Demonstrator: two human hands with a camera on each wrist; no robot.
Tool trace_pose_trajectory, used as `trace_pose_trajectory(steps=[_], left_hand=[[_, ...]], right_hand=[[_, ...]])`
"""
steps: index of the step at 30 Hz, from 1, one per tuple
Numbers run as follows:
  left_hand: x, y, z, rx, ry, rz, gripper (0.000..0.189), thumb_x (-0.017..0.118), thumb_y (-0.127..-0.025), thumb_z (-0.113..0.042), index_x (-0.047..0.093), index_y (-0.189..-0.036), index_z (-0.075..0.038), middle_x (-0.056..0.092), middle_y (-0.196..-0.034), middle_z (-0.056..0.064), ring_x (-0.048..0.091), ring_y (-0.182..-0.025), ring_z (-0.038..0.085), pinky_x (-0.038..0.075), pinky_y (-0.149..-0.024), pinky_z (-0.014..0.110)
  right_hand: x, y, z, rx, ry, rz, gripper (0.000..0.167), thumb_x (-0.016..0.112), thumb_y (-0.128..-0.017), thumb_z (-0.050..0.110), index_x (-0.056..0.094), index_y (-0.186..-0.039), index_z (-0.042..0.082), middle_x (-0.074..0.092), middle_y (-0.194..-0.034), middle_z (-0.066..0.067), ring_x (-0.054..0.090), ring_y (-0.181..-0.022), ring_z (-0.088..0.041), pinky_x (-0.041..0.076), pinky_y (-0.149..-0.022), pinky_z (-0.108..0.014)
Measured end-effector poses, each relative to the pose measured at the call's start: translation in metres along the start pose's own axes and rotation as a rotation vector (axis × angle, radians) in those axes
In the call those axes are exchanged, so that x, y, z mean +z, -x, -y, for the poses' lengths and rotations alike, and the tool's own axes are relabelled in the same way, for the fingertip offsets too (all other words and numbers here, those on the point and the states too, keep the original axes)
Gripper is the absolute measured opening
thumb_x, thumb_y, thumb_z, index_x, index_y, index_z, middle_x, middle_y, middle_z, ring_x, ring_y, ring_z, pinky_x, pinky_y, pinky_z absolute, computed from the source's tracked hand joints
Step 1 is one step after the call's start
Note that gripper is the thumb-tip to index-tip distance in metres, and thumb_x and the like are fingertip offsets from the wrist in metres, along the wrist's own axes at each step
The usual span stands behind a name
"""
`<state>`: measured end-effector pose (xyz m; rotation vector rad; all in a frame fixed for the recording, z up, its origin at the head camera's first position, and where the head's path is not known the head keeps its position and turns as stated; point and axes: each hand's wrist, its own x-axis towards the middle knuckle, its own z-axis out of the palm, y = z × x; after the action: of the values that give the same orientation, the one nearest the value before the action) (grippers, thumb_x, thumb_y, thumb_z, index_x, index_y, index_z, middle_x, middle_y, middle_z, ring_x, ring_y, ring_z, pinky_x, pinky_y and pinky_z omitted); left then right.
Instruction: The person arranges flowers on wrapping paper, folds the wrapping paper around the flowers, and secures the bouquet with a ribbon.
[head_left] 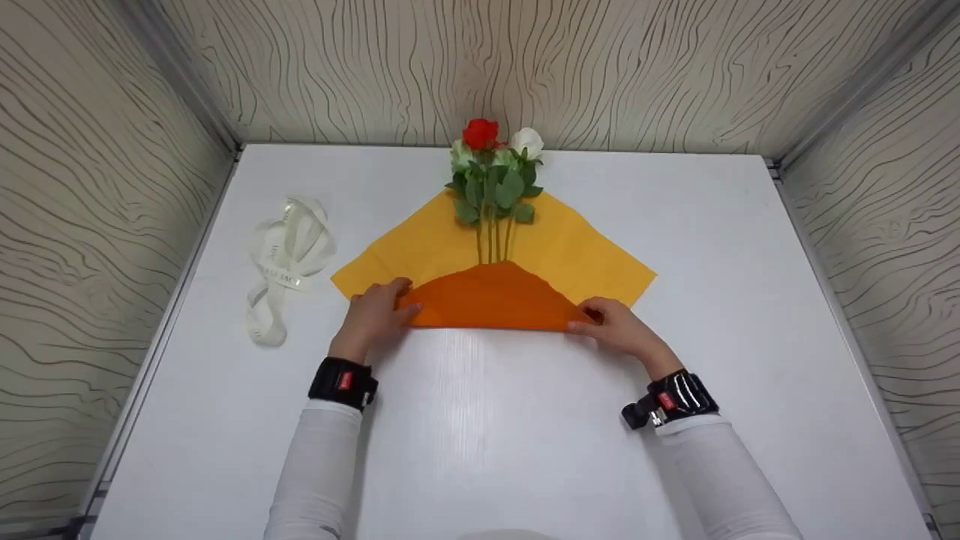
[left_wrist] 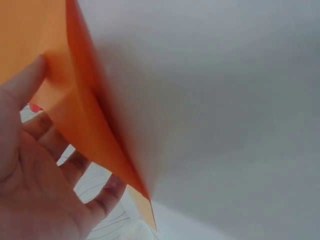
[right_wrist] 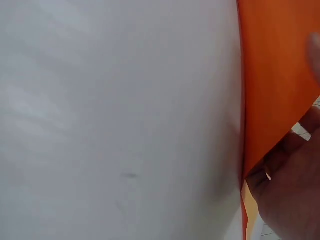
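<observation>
A sheet of wrapping paper [head_left: 420, 240], yellow on its face, lies on the white table with its near edge folded up into an orange flap [head_left: 487, 300]. The flap covers the lower stems of several roses [head_left: 493, 180], red, white and pale green, whose heads point to the far edge. At the flap's left end, my left hand [head_left: 375, 315] pinches the paper, thumb on the orange side and fingers past its edge. My right hand [head_left: 619, 326] holds the right end likewise; in the right wrist view its fingertips are partly hidden behind the flap [right_wrist: 275, 75].
A loose cream ribbon [head_left: 289, 251] with printed letters lies in a tangle on the table's left. Wood-grain panels [head_left: 487, 67] stand behind the table [head_left: 480, 435] and along both sides. The rose heads reach its far edge.
</observation>
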<state>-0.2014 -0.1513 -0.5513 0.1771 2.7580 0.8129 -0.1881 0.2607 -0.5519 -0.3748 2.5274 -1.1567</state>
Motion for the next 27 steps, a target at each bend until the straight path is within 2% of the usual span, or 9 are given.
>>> trace_pose_trajectory(steps=[2,4,9,13,22,27], left_hand=[[0.001,0.0,-0.001,-0.01,0.003,0.003,0.054,0.063,-0.095,-0.041,0.055,-0.138,-0.01,0.061,-0.129,0.012,0.052,-0.12,0.035,0.027,-0.106,0.057],[0.002,0.0,-0.001,-0.014,0.007,0.001,0.053,0.063,-0.095,-0.041,0.056,-0.137,-0.01,0.061,-0.129,0.013,0.052,-0.119,0.035,0.027,-0.106,0.058],[0.004,-0.001,-0.002,-0.034,0.02,-0.012,0.053,0.065,-0.094,-0.041,0.057,-0.137,-0.01,0.061,-0.129,0.012,0.051,-0.117,0.033,0.028,-0.107,0.057],[0.004,-0.002,-0.002,-0.031,0.008,-0.023,0.053,0.068,-0.093,-0.036,0.057,-0.137,-0.009,0.061,-0.129,0.011,0.051,-0.117,0.032,0.027,-0.107,0.058],[0.004,-0.002,-0.001,-0.005,-0.006,-0.039,0.052,0.074,-0.09,-0.027,0.058,-0.135,-0.007,0.063,-0.125,0.012,0.052,-0.114,0.033,0.031,-0.103,0.059],[0.008,0.001,-0.005,0.02,-0.079,-0.067,0.048,0.073,-0.089,-0.02,0.059,-0.133,-0.007,0.064,-0.123,0.012,0.054,-0.112,0.034,0.036,-0.097,0.057]], right_hand=[[0.001,-0.003,-0.006,0.031,0.044,-0.037,0.028,0.07,-0.093,0.032,0.062,-0.087,0.005,0.048,-0.075,-0.001,0.047,-0.073,-0.02,0.038,-0.067,-0.033],[0.001,-0.006,-0.007,0.058,0.072,-0.068,0.029,0.067,-0.095,0.028,0.055,-0.079,0.006,0.041,-0.07,-0.002,0.043,-0.068,-0.02,0.034,-0.062,-0.032],[0.003,-0.015,-0.006,0.127,0.13,-0.106,0.027,0.064,-0.097,0.028,0.057,-0.082,0.006,0.042,-0.069,-0.002,0.044,-0.067,-0.02,0.034,-0.062,-0.033],[0.004,-0.02,-0.004,0.129,0.18,-0.116,0.027,0.065,-0.096,0.029,0.06,-0.084,0.005,0.045,-0.07,-0.003,0.046,-0.067,-0.021,0.034,-0.062,-0.033],[0.0,-0.023,-0.005,0.153,0.302,-0.128,0.037,0.067,-0.094,0.037,0.057,-0.078,0.006,0.044,-0.072,-0.006,0.045,-0.068,-0.025,0.032,-0.062,-0.035],[0.002,-0.027,-0.003,0.141,0.356,-0.135,0.039,0.067,-0.093,0.038,0.054,-0.073,0.007,0.043,-0.07,-0.006,0.045,-0.067,-0.026,0.031,-0.061,-0.035]])
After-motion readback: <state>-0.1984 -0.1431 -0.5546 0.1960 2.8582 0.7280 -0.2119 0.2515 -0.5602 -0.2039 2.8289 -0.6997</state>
